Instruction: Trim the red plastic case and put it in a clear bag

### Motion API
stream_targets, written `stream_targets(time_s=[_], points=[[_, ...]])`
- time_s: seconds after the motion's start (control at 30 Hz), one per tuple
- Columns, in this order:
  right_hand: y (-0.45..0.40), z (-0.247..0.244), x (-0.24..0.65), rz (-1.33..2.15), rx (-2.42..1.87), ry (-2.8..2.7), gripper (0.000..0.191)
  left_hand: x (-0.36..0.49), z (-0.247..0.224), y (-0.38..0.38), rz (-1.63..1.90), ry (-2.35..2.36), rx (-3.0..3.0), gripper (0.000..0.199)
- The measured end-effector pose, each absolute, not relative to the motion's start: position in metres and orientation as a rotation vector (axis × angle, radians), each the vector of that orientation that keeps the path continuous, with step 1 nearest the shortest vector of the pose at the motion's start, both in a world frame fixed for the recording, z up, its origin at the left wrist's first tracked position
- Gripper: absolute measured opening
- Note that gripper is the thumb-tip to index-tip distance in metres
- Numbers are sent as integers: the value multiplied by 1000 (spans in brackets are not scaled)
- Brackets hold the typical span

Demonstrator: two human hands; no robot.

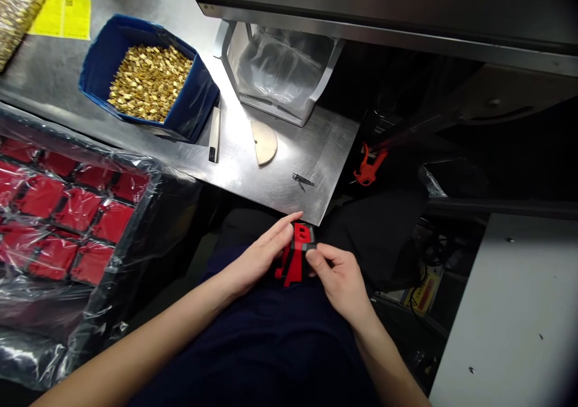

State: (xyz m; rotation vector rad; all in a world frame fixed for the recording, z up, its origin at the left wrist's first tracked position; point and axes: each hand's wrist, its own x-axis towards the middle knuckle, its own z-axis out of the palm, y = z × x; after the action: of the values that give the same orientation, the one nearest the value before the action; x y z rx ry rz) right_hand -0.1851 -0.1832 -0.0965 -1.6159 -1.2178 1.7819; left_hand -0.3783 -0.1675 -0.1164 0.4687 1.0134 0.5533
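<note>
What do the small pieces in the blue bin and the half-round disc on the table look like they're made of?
Small pieces: probably metal, perhaps brass, with a shiny finish; they glint gold. Half-round disc: possibly wood or plastic, smooth and fairly matte; its pale cream face suggests either.

My fingers cover parts of the red and black plastic piece [295, 255]. The picture's left edge cuts off the clear bag of gold-coloured pieces [18, 12] and the plastic-lined crate of red parts [153, 199]; I can't read the yellow label's [63, 17] small print.
</note>
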Motion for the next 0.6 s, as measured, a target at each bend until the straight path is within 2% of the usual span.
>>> stream_targets(time_s=[0.1, 0.2, 0.47, 0.6], points=[[-179, -101, -185, 1738, -1627, -946, 47, -380, -113, -170, 518, 882, 550, 91], [-177, -104, -188, 1742, -1557, -724, 41, -384, -107, -172, 514, 822, 599, 108], [-180, -111, -185, 1810, -1488, -408, 44, -395, -100, -168, 610, 1049, 1090, 123], [-181, -117, -184, 1814, -1468, -449, 48, -402, -104, -161, 695, 997, 1152, 120]])
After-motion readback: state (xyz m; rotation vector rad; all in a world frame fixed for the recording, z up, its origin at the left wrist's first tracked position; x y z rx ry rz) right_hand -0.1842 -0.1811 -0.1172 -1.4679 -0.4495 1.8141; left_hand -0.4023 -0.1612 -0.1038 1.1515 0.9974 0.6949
